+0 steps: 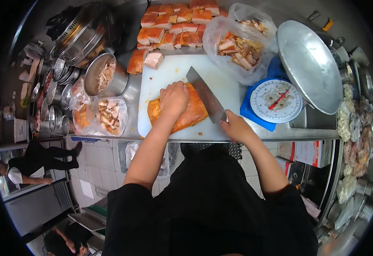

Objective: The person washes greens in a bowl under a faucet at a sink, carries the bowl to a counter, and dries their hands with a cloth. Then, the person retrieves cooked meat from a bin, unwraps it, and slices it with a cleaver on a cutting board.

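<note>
On the white cutting board (pixel 165 70) lies a large slab of browned, crisp-skinned meat (pixel 195 112). My left hand (pixel 174 99) rests on top of the slab, pressing it, its fingers lying close together over the upper edge. My right hand (pixel 236 127) is closed round the handle of a wide cleaver (pixel 205 94). The blade points up and left, beside the slab's right end; whether it touches the meat I cannot tell. A pale cut block of meat (pixel 153 60) sits at the board's upper left corner.
Cut meat pieces (pixel 176 23) stand in rows behind the board. Right are a bag of strips (pixel 242 51), a blue scale (pixel 276 100) and its pan (pixel 310 64). Left are a steel pot (pixel 100 74) and bagged meat (pixel 111 115). Two people are at lower left.
</note>
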The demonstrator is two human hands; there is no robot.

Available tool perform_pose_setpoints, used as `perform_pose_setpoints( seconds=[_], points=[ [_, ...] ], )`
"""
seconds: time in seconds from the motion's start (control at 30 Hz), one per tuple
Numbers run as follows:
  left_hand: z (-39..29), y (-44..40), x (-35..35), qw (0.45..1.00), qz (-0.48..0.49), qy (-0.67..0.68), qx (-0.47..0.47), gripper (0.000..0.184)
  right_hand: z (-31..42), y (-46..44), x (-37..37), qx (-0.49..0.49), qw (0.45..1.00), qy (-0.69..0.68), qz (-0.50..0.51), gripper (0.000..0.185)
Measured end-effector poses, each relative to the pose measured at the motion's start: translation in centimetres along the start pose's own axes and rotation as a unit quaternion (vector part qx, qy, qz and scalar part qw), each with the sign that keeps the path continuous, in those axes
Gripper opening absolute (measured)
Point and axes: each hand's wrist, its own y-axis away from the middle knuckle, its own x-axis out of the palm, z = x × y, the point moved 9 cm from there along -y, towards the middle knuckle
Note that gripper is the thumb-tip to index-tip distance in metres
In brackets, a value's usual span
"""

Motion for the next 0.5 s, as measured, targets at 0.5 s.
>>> perform_pose_setpoints(
  seconds=[0.5],
  points=[
    [-1.0,-1.4,-4.3,0.962,-0.135,0.236,0.027,0.026,-4.4,8.3,-1.2,-0.001,0.968,0.222,-0.116,0.025]
  ],
)
